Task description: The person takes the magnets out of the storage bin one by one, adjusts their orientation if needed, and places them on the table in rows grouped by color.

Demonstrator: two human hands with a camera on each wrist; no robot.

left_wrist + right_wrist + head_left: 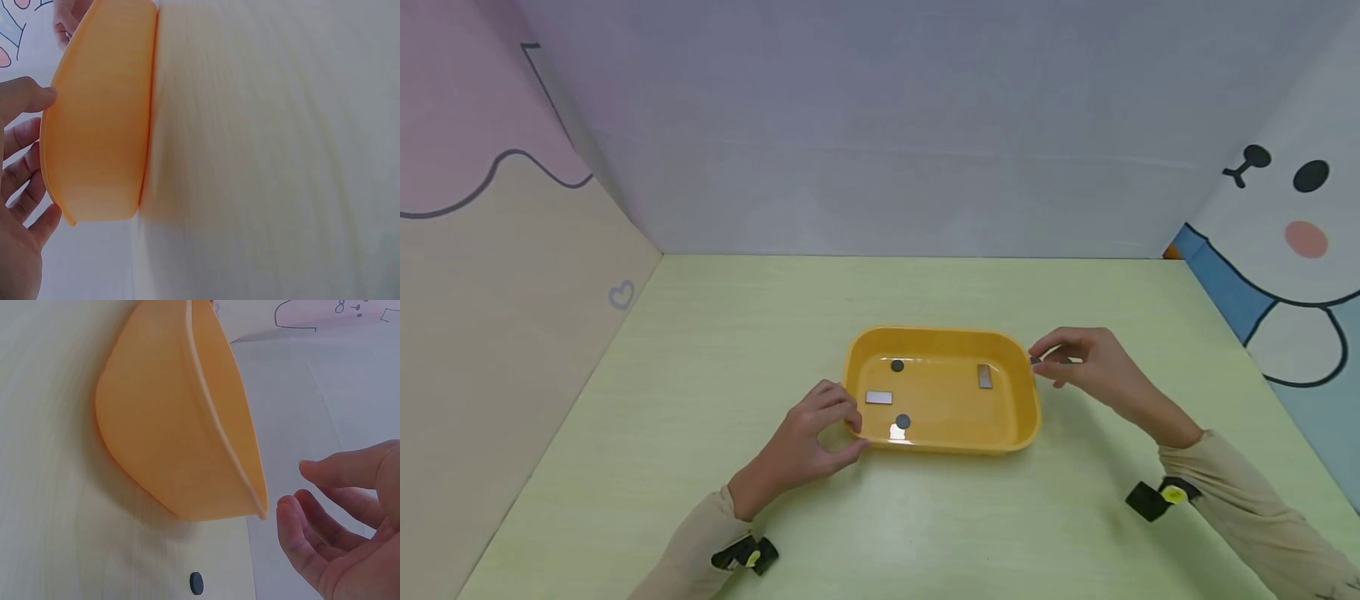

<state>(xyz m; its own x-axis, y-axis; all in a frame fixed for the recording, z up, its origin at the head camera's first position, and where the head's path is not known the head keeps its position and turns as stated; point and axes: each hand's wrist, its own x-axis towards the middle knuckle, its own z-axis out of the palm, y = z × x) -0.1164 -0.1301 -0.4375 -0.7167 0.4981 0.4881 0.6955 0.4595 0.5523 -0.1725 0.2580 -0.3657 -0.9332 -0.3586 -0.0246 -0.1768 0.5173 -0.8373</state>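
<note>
My left hand point(808, 429) grips the front left corner of a yellow plastic tray point(940, 450), thumb on the near side and fingers over the left rim. In the tray lie two dark round magnets, one far point(897, 366) and one near point(903, 422), and two silver rectangular pieces, one left point(879, 397) and one right point(985, 377). By the right rim is my right hand point(1093, 367), fingers bent; the right wrist view has thumb and fingertips apart, nothing between them. A black disc point(196, 583) lies on the table beyond the tray's right end.
The tray stands on a pale green table point(737, 333). A plain wall point(880, 167) rises behind it, with cartoon-printed panels on the left point(490, 333) and right point(1300, 250). A black strap camera sits on each wrist.
</note>
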